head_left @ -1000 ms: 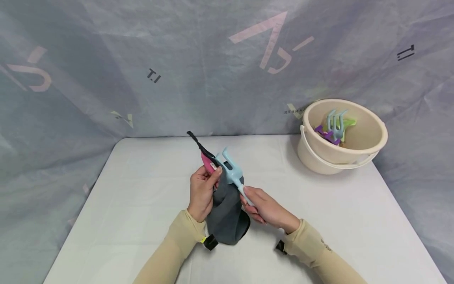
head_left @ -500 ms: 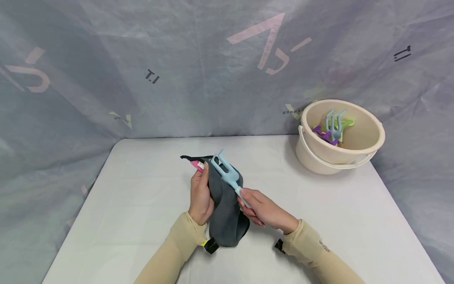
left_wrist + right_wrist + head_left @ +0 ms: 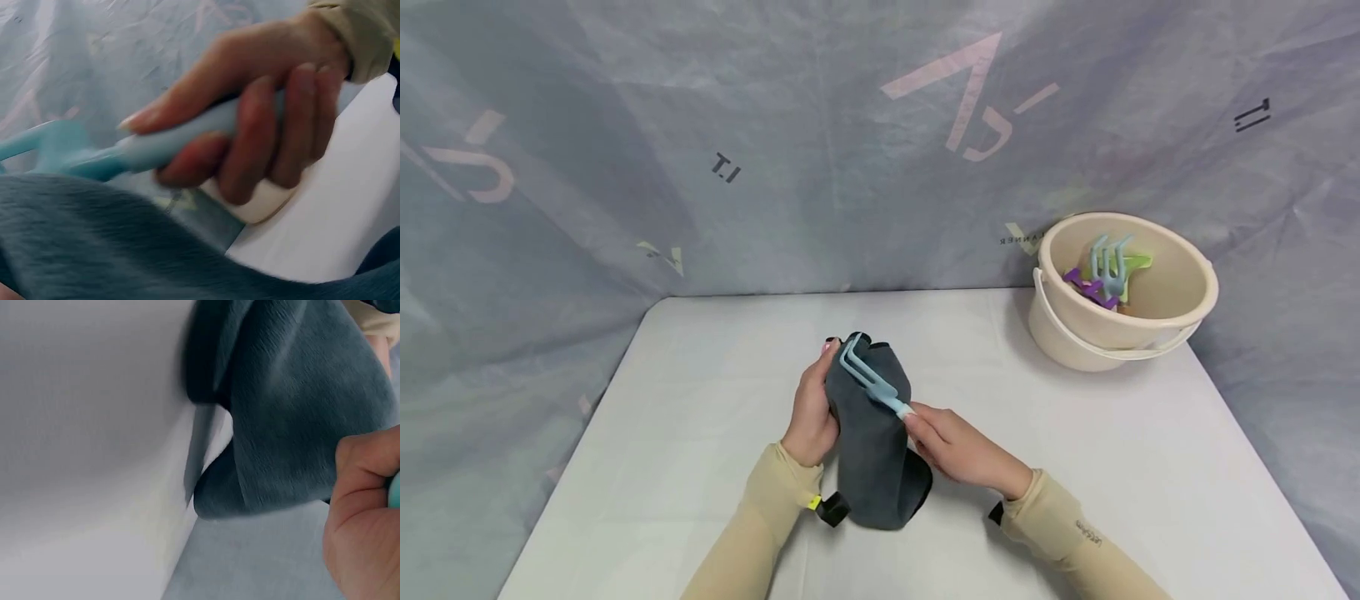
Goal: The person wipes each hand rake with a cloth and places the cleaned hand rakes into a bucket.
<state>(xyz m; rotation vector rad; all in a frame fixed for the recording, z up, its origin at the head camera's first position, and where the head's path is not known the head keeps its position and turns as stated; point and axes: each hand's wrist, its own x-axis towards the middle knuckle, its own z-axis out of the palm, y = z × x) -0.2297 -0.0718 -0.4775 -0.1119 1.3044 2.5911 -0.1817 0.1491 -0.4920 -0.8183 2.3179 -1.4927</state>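
A dark grey cloth with black edging hangs over the middle of the white table. My left hand holds its upper part from the left, where a scrap of pink peeks out. In my right hand is a light blue garden hand fork, its tines lying against the upper cloth. The left wrist view shows the right fingers curled round the pale handle. Cloth fills much of the right wrist view. The left fingertips are mostly hidden behind the cloth.
At the table's back right stands a cream bucket with its handle hanging in front. Inside are another blue fork, a green tool and purple pieces. A grey printed curtain rises behind the white table.
The cloth's black-edged tip and pink part have dropped and folded behind the left hand. The fork has tipped lower, its tines now over the cloth. The bucket has stayed in place.
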